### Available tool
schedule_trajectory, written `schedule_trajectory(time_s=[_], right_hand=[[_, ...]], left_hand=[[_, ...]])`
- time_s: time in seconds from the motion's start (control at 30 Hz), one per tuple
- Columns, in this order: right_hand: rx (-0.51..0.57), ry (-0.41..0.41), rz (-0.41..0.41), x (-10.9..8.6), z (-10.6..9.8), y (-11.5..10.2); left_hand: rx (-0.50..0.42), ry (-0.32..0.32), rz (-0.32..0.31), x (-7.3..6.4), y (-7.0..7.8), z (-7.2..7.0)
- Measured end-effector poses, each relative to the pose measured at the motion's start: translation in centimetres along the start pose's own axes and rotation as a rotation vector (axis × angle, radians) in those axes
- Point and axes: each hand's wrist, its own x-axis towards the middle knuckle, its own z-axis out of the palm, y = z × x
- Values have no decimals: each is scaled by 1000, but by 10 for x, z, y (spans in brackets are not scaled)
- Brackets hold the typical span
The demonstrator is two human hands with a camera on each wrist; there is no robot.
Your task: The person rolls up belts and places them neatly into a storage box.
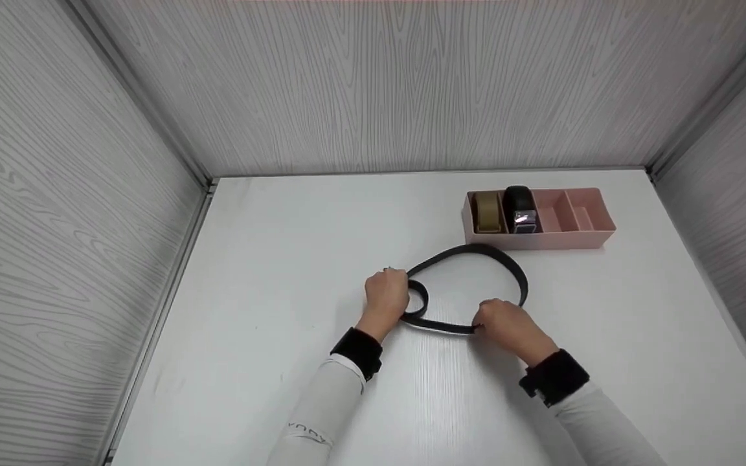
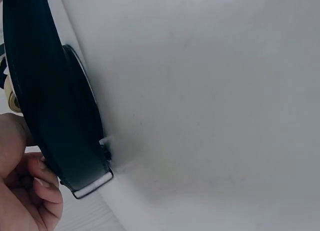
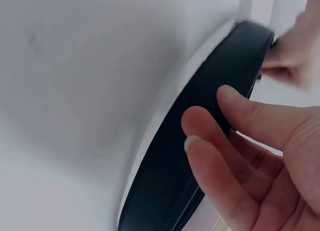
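Observation:
A long black belt (image 1: 509, 262) makes a wide loop on the white table, standing on its edge, with a small coil at its left end. My left hand (image 1: 388, 294) grips the belt at that coil, fingers curled. In the left wrist view, the metal buckle (image 2: 95, 186) shows just past its fingers. My right hand (image 1: 508, 327) is at the near side of the loop. In the right wrist view, its loosely bent fingertips (image 3: 197, 122) and thumb lie over the belt's face, apart from each other, with the strap showing between them.
A pink divided box (image 1: 541, 241) stands just behind the loop. A brown rolled strap (image 1: 487, 212) and a black rolled strap with a silver buckle (image 1: 520, 210) sit in its left compartments. Grey wood-grain panels (image 1: 373, 84) wall the table (image 1: 269, 259) at the back and sides.

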Motion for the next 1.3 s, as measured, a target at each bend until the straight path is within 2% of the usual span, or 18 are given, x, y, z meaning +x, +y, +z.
schedule_trajectory(time_s=[0.13,0.27,0.5,0.67,0.9,1.03,1.1,1.2,1.3], right_hand=[[26,-39,7,-6,-4,11],[59,-93,52,-11,-8,19],[86,-153,185,-22,-18,42],[93,-149,250,-29,-22,52],[157,-245,276,-17,-27,34],[164,-305,242,-6,-31,17],[157,-308,224,0,-31,6],[163,-286,167,10,-25,-16],[163,-260,39,15,-11,-38]], left_hand=[[-35,-5,-41,-1,1,-2],[-54,-6,-84,1,-4,-4],[-61,-18,-117,3,-21,-6],[-84,-48,-141,0,-27,-7],[-115,6,-183,-1,-29,-3],[-146,21,-205,-2,-28,0],[-165,19,-213,-2,-28,1],[-196,10,-215,-2,-28,2],[-214,-9,-214,-1,-28,1]])
